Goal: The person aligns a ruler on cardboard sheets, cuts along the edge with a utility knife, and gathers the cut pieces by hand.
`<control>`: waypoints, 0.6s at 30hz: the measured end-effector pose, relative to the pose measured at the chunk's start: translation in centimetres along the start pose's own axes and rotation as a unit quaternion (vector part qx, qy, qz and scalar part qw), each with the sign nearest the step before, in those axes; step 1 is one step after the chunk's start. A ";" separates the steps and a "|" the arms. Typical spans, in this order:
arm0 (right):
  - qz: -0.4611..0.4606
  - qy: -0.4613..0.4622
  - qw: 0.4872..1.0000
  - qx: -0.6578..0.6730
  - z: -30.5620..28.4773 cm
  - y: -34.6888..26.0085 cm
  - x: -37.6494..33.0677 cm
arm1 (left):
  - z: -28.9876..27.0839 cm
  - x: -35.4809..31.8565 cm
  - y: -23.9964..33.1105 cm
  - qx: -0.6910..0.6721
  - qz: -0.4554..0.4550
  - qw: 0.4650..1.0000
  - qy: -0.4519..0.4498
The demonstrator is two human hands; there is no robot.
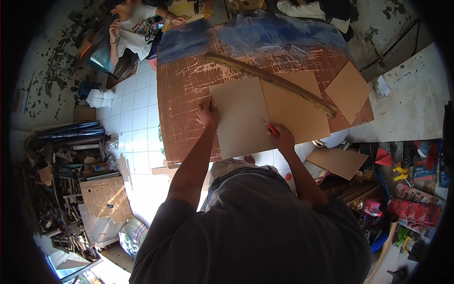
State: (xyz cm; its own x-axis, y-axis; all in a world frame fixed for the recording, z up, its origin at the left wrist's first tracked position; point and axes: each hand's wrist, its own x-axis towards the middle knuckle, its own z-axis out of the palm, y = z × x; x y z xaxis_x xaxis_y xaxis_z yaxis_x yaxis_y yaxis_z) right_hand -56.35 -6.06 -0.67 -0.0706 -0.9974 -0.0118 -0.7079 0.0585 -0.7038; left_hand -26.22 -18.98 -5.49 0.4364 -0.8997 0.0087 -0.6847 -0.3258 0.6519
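Right hand point(283, 138): gripping red cutter point(272, 128) | left hand point(208, 114): touching grey board point(243, 116) (half-curled)

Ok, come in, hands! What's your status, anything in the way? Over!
Left hand at left edge of grey board. Right hand gripping red-handled tool. Grey board flat on table. Wooden bar across tan board, off grey board's middle.

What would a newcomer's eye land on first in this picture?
Probably the greyish sheet at the near edge of the scratched reddish table, with the left hand at its left edge and the right hand holding a red tool at its right edge. Next, likely the long brown bar slanting across the tan sheet alongside.
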 end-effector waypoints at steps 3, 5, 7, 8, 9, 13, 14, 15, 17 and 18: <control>0.010 0.002 1.000 0.011 -0.1 0.3 -0.1 | 0.5 -0.3 -0.1 0.025 0.010 1.000 0.009; -0.009 -0.004 1.000 0.000 0.0 0.3 0.3 | 0.2 0.1 -0.4 0.023 -0.001 1.000 0.006; -0.010 -0.011 1.000 0.008 -0.2 0.3 0.4 | 0.4 0.2 -0.5 0.036 0.009 0.999 0.009; -0.005 -0.016 1.000 0.007 -0.2 0.2 0.4 | 0.5 0.1 -0.5 0.038 0.009 0.999 0.016; 0.000 -0.020 1.000 0.006 -0.2 0.0 0.5 | 0.5 0.2 -0.5 0.040 0.009 0.999 0.024; 0.009 -0.017 1.000 -0.003 -0.3 -0.1 0.3 | 0.3 0.2 -0.2 0.027 0.006 1.000 0.004; 0.003 -0.016 1.000 -0.005 -0.3 -0.2 0.3 | 0.2 0.2 -0.3 0.033 0.005 0.999 0.009; -0.004 -0.015 1.000 -0.007 -0.3 -0.4 0.3 | 0.1 0.2 -0.4 0.039 0.005 0.999 0.015; -0.003 -0.015 1.000 -0.002 -0.3 -0.3 0.3 | 0.0 0.0 -0.1 0.041 0.000 0.999 0.011; 0.001 -0.015 1.000 0.001 -0.3 -0.4 0.2 | -0.1 -0.1 0.1 0.043 -0.004 0.999 0.006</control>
State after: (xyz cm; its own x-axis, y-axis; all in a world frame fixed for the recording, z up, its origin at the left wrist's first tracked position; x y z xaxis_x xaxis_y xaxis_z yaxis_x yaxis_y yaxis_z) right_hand -56.33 -6.24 -0.19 -0.0512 -0.9981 -0.0340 -0.7060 0.0602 -0.7057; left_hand -26.28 -18.90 -5.39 0.4493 -0.8933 0.0130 -0.7282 -0.3578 0.5845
